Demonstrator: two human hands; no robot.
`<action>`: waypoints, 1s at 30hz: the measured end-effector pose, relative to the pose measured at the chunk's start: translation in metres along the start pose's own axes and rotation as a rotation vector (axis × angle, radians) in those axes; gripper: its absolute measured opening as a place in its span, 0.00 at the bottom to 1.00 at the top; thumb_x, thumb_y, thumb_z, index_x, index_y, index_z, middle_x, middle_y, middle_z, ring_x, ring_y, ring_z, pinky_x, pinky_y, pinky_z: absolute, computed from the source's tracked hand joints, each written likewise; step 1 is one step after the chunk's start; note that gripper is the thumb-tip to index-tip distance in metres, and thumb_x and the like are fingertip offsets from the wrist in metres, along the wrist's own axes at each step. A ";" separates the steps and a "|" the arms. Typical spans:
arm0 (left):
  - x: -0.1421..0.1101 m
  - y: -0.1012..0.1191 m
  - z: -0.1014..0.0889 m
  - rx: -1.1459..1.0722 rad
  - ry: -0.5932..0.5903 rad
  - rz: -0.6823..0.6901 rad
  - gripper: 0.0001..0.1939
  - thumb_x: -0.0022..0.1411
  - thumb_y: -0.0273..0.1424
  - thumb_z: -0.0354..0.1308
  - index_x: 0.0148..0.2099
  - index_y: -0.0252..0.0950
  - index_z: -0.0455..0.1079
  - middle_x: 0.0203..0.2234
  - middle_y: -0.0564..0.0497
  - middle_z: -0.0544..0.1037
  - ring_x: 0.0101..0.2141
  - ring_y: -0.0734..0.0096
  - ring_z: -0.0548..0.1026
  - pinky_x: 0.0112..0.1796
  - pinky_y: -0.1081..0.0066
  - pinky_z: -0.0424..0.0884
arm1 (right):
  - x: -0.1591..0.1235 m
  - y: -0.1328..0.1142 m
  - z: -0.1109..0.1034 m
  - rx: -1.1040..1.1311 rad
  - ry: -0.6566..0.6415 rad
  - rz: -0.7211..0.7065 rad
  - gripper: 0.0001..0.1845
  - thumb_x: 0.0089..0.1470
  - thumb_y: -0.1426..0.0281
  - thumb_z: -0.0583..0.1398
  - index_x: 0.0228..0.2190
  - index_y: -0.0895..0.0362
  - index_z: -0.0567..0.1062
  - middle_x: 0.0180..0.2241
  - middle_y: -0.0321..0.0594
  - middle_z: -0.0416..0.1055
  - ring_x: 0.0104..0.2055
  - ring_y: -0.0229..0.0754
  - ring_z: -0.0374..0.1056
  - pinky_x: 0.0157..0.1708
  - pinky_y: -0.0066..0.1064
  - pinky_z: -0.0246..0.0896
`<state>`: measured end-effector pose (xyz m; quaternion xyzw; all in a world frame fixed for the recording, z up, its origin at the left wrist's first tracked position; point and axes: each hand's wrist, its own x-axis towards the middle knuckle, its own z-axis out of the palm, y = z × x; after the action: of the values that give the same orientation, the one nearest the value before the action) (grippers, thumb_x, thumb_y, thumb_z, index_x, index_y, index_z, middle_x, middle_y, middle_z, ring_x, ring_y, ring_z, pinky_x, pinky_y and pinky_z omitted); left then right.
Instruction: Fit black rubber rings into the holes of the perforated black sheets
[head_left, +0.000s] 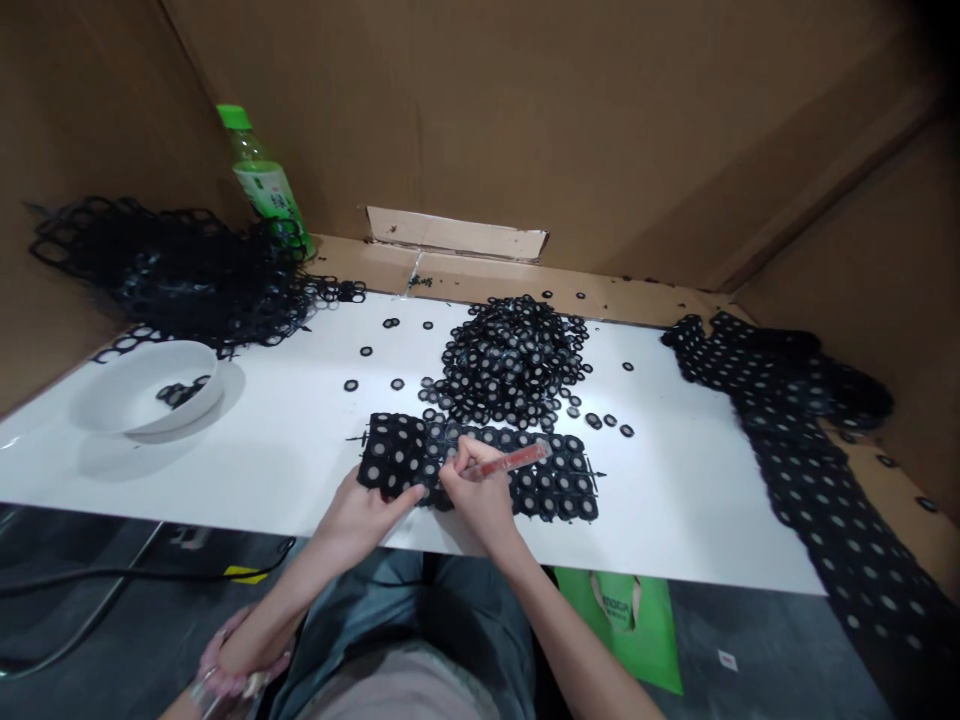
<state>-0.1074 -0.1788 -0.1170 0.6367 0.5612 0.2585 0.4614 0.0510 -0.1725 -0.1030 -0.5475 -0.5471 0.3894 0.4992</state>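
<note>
A black sheet of joined rings with grey centres (547, 490) lies flat on the white board (667, 500) in front of me. My left hand (367, 517) rests on the sheet's near edge, its fingers pressing down with nothing held. My right hand (480, 493) grips a red, clear-handled craft knife (510, 462), and its tip is on the sheet near the middle; the blade is hidden by my fingers. Just beyond the sheet lies a heaped pile of loose black rings (510, 360), with a few stray rings scattered around it.
A white bowl (146, 385) holding some black rings stands at the left, beside a tangled black mesh heap (172, 270). A green-capped bottle (266, 180) stands behind it. A long dotted black strip (802, 420) drapes off the right side. Cardboard walls surround the board.
</note>
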 end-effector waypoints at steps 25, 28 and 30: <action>-0.028 0.036 -0.074 0.233 -0.356 -0.109 0.14 0.58 0.43 0.52 0.36 0.37 0.67 0.21 0.54 0.74 0.25 0.68 0.72 0.26 0.74 0.65 | 0.021 -0.008 -0.034 0.458 0.151 0.141 0.18 0.44 0.71 0.59 0.17 0.54 0.52 0.12 0.23 0.49 0.12 0.28 0.47 0.14 0.22 0.40; -0.017 0.062 -0.073 0.486 -0.089 0.047 0.15 0.60 0.43 0.48 0.34 0.38 0.68 0.27 0.53 0.75 0.28 0.67 0.72 0.29 0.72 0.64 | 0.040 -0.011 -0.038 0.335 0.169 0.061 0.19 0.46 0.69 0.60 0.16 0.54 0.53 0.11 0.22 0.49 0.12 0.29 0.49 0.15 0.22 0.42; 0.003 0.074 -0.054 0.558 0.016 0.216 0.12 0.63 0.36 0.44 0.37 0.39 0.68 0.34 0.51 0.75 0.36 0.65 0.71 0.37 0.69 0.64 | 0.049 -0.009 -0.033 0.270 0.158 0.042 0.19 0.47 0.68 0.59 0.16 0.54 0.53 0.10 0.23 0.50 0.13 0.29 0.50 0.16 0.23 0.44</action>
<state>-0.1176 -0.1553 -0.0290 0.7929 0.5430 0.1471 0.2341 0.0859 -0.1285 -0.0820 -0.5157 -0.4373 0.4252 0.6017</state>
